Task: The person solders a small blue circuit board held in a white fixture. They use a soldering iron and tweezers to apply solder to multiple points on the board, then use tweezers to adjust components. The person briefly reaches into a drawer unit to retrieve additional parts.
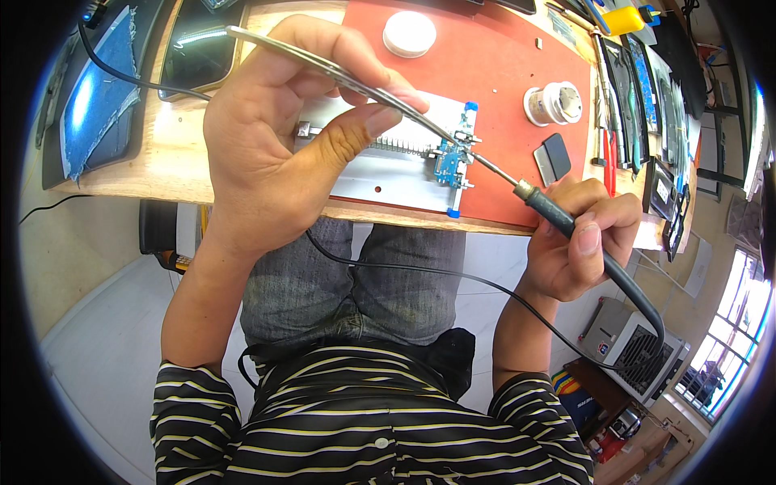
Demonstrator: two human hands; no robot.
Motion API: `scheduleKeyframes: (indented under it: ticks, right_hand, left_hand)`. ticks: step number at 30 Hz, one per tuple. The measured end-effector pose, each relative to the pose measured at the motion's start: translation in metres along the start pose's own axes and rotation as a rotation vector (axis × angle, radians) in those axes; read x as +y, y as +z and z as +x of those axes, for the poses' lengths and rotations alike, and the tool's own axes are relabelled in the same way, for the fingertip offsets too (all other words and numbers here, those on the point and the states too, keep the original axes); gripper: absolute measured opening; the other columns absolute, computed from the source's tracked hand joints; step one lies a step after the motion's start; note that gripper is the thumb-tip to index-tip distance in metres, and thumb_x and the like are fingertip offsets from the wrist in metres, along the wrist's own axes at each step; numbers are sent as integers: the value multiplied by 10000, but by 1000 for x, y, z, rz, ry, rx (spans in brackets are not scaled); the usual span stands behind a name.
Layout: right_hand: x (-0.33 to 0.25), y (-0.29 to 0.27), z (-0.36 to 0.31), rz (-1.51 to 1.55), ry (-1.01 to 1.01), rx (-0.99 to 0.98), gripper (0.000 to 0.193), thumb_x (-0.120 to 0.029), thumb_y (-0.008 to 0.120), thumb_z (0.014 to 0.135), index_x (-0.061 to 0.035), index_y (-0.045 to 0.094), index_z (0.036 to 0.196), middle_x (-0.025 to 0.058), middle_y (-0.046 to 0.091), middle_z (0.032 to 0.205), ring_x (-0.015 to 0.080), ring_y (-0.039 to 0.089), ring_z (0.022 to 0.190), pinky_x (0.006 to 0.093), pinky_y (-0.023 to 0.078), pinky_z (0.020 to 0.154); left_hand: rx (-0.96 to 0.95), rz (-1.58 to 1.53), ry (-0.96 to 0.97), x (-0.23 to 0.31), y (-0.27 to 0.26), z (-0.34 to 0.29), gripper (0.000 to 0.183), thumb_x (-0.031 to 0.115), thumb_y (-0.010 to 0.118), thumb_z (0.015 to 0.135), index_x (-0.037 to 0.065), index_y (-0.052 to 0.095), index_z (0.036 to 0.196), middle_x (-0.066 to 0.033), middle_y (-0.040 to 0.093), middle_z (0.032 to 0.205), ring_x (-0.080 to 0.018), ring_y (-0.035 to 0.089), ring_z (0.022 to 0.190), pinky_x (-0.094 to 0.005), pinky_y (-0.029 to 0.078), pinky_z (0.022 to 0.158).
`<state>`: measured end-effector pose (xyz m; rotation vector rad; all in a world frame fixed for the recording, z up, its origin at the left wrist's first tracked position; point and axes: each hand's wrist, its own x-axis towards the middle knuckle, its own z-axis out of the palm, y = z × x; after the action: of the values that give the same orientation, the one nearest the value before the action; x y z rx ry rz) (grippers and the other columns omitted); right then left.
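My left hand point(283, 137) pinches a pair of metal tweezers point(356, 81), whose tips reach down to a small blue circuit board point(451, 159). The board is clamped in a metal holder point(388, 174) with blue end caps, lying on a red mat point(485, 73). My right hand point(578, 246) grips the dark handle of a soldering iron point(550, 208). Its thin metal tip touches the board's right edge, close to the tweezer tips. The iron's black cord runs off to the lower right.
On the mat lie a white round lid point(409, 34), a spool of solder wire point(554, 103) and a small dark pad point(553, 158). Pliers and other hand tools point(618, 89) line the right edge of the wooden bench. A dark tablet point(198, 48) rests at the left.
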<state>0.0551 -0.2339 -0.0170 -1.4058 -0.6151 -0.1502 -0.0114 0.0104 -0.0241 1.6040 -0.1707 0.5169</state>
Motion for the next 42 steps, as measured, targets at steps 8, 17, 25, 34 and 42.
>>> scheduleKeyframes:
  ticks: [8,17,25,34,42]
  right_hand:
    - [0,-1,0,-5,-10,0,298,-242,676,875,-76,430,864,85,526,616,115,437,497,256,383,502]
    - [-1,1,1,-10,-8,-5,295,-242,672,881,-72,432,865,89,529,616,115,439,495,253,384,497]
    - [0,0,0,10,-19,-2,286,-234,671,880,-74,435,866,90,532,615,118,446,497,255,386,499]
    - [1,-2,0,22,-21,-2,273,-222,665,874,-72,437,866,89,525,614,119,445,497,254,382,495]
    - [2,-2,3,55,-47,37,251,-196,651,875,-71,434,874,99,536,623,117,429,498,253,381,496]
  left_hand:
    - [-9,23,29,-1,-1,0,286,-100,662,873,39,513,1074,-167,685,1001,-238,695,990,-290,550,797]
    - [-7,22,23,-1,-1,0,287,-102,662,871,34,515,1077,-160,679,999,-243,697,992,-291,554,804]
    - [-9,20,7,-1,-1,0,284,-103,659,873,32,513,1077,-159,677,997,-248,695,995,-298,554,805]
    - [-3,-2,-12,0,0,0,278,-95,657,882,30,507,1080,-164,679,1003,-243,692,998,-288,540,789]
    - [0,-6,-37,4,1,1,288,-89,668,879,39,504,1077,-181,694,1017,-234,686,997,-288,539,787]
